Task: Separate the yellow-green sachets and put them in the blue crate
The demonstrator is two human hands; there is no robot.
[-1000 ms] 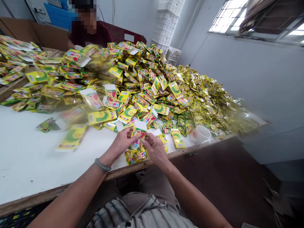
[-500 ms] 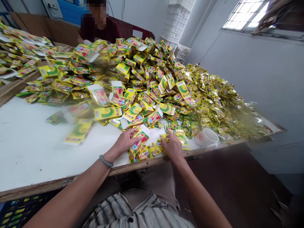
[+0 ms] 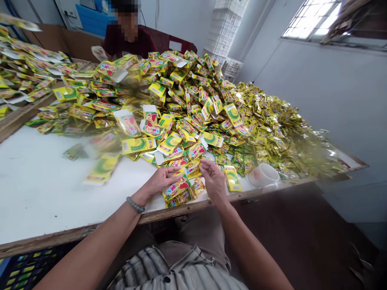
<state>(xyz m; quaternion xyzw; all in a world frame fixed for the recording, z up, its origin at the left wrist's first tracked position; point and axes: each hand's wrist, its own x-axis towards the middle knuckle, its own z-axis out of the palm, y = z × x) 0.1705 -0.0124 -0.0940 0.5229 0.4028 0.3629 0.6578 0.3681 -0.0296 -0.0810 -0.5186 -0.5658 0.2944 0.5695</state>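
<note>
My left hand (image 3: 161, 181) is closed on a small yellow and green candy box (image 3: 177, 186), which lies tilted near the table's front edge. Pinched in the fingers of my right hand (image 3: 214, 181) is a small yellow sachet (image 3: 193, 169), close against the box's upper right end. Whether its tip is inside the box I cannot tell. Below and beside the box lie several more sachets (image 3: 181, 199), partly hidden by it. Just right of my right hand, a flat yellow box (image 3: 232, 179) rests on the white tabletop (image 3: 45, 181).
A large heap of boxes (image 3: 169, 86) rises ahead, with a heap of shiny sachets (image 3: 272, 117) on the right. A white mug (image 3: 263, 176) stands near the front edge. Across the table sits a person (image 3: 128, 42). A wooden strip (image 3: 24, 112) divides the left side.
My right hand has moved left from the loose sachets to the box, bringing a sachet. The box has tipped lower in my left hand. The other person's hand has come up.
</note>
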